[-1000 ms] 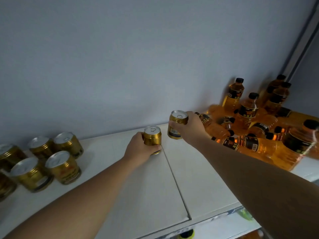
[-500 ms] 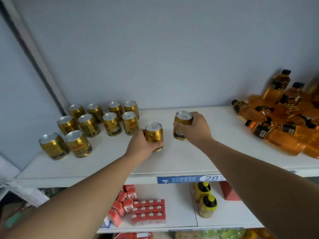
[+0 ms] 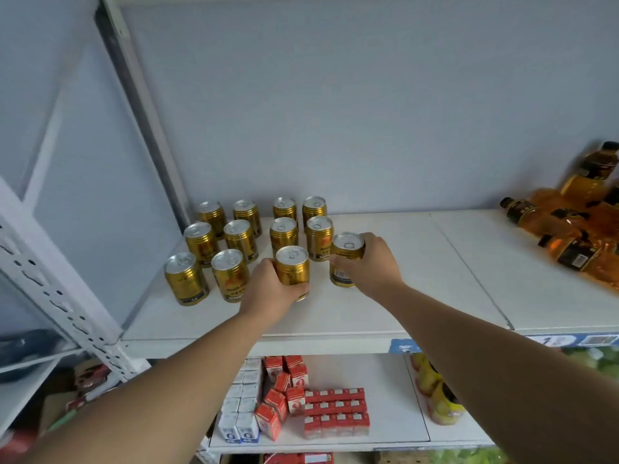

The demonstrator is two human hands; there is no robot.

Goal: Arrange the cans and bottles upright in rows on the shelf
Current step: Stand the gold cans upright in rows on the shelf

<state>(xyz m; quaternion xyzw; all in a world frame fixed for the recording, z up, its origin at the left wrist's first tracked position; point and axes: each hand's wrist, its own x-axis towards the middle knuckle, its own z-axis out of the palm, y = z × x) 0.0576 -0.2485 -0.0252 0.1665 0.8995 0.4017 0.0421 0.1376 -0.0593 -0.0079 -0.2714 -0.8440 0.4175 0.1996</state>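
Several gold cans (image 3: 238, 239) stand upright in rows at the left of the white shelf (image 3: 418, 296). My left hand (image 3: 268, 291) grips one gold can (image 3: 292, 269) standing at the front of the third column. My right hand (image 3: 370, 264) grips another gold can (image 3: 346, 254), held upright just right of the rows. Orange bottles with black caps (image 3: 566, 236) lie in a heap at the far right of the shelf, one standing behind them.
A white perforated upright (image 3: 57, 289) slants along the left. The lower shelf holds red and white cartons (image 3: 294, 406) and yellow bottles (image 3: 438, 396). A blue price strip (image 3: 402, 346) runs along the shelf's front edge. Bare shelf lies between cans and bottles.
Both hands have carried their cans leftward from mid-shelf to the group of standing cans. The view has swung left, so the bottle heap now sits at the right edge.
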